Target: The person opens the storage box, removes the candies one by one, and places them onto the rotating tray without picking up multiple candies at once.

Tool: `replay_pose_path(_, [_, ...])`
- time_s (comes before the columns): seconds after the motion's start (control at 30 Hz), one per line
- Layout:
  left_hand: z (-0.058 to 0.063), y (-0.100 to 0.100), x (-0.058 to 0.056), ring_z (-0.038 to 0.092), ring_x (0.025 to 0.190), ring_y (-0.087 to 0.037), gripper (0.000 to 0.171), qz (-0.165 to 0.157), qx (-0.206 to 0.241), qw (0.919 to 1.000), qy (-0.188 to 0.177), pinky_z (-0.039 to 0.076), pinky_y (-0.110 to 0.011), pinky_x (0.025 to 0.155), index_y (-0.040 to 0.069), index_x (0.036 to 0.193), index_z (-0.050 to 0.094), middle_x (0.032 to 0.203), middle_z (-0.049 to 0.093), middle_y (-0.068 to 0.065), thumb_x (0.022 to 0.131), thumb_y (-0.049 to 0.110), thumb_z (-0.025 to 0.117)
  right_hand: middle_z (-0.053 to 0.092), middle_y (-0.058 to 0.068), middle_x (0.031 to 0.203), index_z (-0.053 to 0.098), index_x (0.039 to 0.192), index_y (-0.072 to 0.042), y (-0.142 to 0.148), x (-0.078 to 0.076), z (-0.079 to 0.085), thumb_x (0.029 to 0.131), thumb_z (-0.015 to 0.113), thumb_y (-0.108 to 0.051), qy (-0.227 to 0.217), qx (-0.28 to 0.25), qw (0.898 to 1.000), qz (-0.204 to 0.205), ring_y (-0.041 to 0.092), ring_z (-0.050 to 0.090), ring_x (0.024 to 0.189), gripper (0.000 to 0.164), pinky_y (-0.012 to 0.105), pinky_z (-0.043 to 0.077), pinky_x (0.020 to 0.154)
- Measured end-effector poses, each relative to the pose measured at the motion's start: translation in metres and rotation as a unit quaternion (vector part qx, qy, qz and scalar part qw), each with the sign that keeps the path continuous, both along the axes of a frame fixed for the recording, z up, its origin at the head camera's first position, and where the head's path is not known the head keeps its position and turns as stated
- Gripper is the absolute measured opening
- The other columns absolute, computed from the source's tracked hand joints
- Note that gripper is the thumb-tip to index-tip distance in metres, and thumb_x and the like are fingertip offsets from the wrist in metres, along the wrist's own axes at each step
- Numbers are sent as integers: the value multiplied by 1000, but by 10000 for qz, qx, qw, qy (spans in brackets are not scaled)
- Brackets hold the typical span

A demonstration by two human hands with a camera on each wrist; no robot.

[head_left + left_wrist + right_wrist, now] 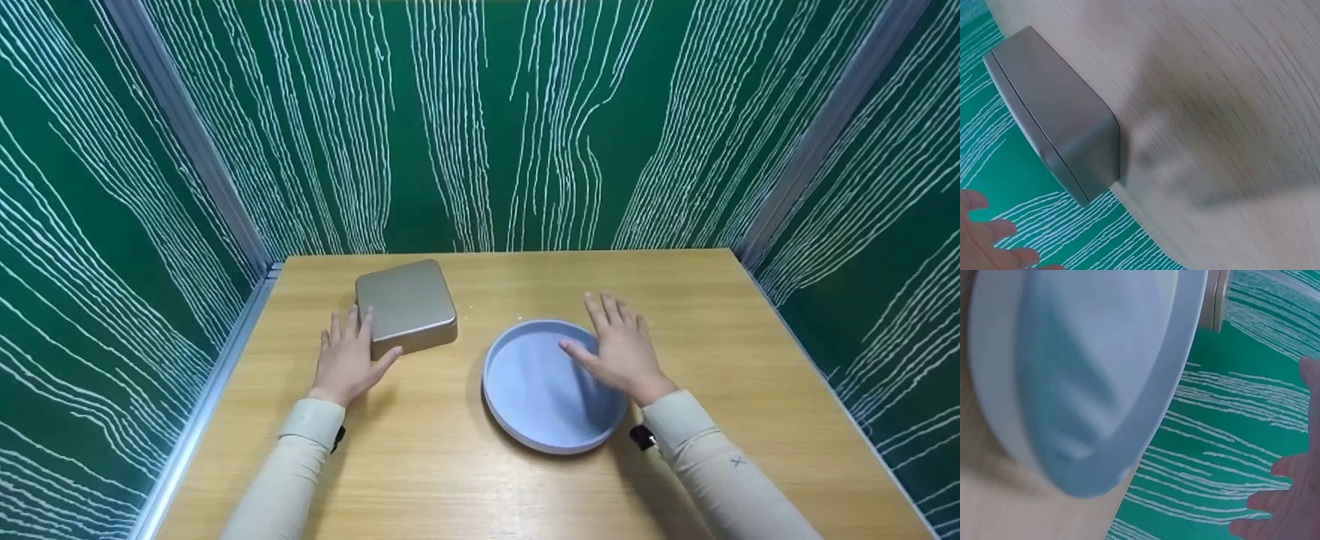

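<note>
A closed metal tin box [406,300] with rounded corners lies toward the back left of the table; its side and lid seam show in the left wrist view [1055,107]. My left hand [346,364], fingers spread, is beside the tin's near left corner; in the left wrist view a gap shows between fingers and tin. A round, shallow light-blue plate [540,390] with a raised rim sits right of the middle. Over its right edge hovers my right hand [621,352], fingers extended and holding nothing. The right wrist view has the plate [1100,365] close up, apart from the fingers.
The wooden table [450,480] is bordered by green panels [442,150] with white wavy lines. Metal posts [187,127] stand at the back corners. A few tiny pale specks lie between tin and plate. Dark bands sit at both wrists.
</note>
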State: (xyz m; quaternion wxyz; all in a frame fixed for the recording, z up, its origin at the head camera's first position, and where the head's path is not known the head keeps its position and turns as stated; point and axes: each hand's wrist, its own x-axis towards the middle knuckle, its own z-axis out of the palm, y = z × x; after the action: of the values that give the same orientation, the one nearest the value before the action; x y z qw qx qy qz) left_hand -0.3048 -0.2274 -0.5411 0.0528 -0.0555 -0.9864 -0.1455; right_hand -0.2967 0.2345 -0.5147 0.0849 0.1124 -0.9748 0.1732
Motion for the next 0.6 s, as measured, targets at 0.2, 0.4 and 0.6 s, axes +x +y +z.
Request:
replay_pose_path(0.2, [-2,-3,-3,9,165,-55,101,29,121,9999,13,18,-72,132,4,172,26,179,19,-28,102,69,58,22,27,178,24,173,-9,-17,-6,5,99,61,-72,-12,-106,9998,177,53,22,163,104,78,17,129])
replay_pose_path(0.4, [-2,-7,-4,14,164,-57,98,69,305,9994,138,19,-70,132,-1,170,27,177,22,-31,103,62,62,24,27,178,27,172,-7,-32,-10,12,100,64,-67,-46,-304,9990,328,52,24,163,101,74,20,130])
replay_pose_path(0.6, [1,-10,-2,17,164,-54,96,99,420,9990,72,18,-64,135,-2,170,24,175,25,-33,106,60,58,25,27,177,27,172,-9,-47,-12,17,101,65,-62,-114,-416,9982,423,49,23,164,96,72,20,131])
